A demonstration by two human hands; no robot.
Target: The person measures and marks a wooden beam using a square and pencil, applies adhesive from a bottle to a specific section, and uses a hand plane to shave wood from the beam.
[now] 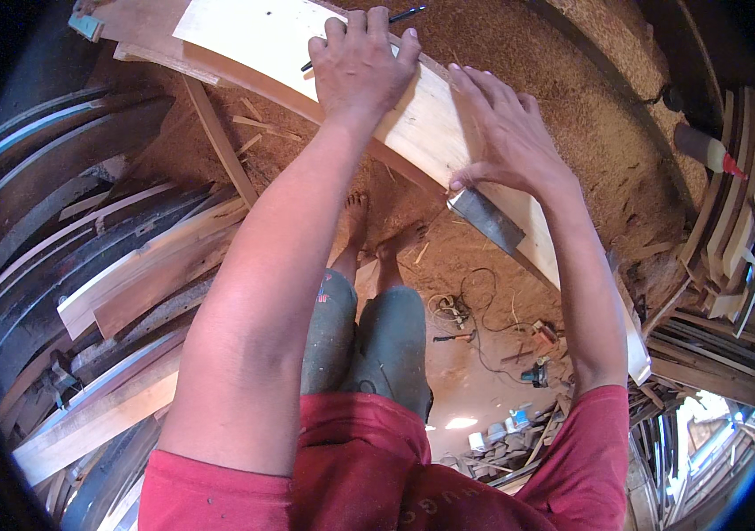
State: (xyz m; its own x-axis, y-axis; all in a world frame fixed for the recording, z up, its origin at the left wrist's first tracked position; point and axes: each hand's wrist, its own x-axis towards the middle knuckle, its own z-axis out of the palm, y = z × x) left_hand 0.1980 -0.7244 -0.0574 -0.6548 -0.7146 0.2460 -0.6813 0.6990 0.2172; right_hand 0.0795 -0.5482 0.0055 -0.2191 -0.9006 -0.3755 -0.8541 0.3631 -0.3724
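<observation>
A pale, curved wooden board (431,106) runs from the upper left down to the right, lying over a browner plank (285,97). My left hand (362,71) rests on the board with its fingers curled. A thin black pen (408,15) passes beneath those fingers, its two ends sticking out on either side. My right hand (515,133) spans the board's width, fingers along the far edge and thumb at the near edge. Beside that thumb, a dark grey rectangular piece (491,221) with a pale end lies along the near edge; its kind is unclear.
Curved boards (156,265) are stacked at the left, and more curved strips (736,212) stand at the right near a red-tipped bottle (705,149). Sawdust covers the far floor. Cables (453,310) and a dark green power tool (535,373) lie on the ground beyond my knees.
</observation>
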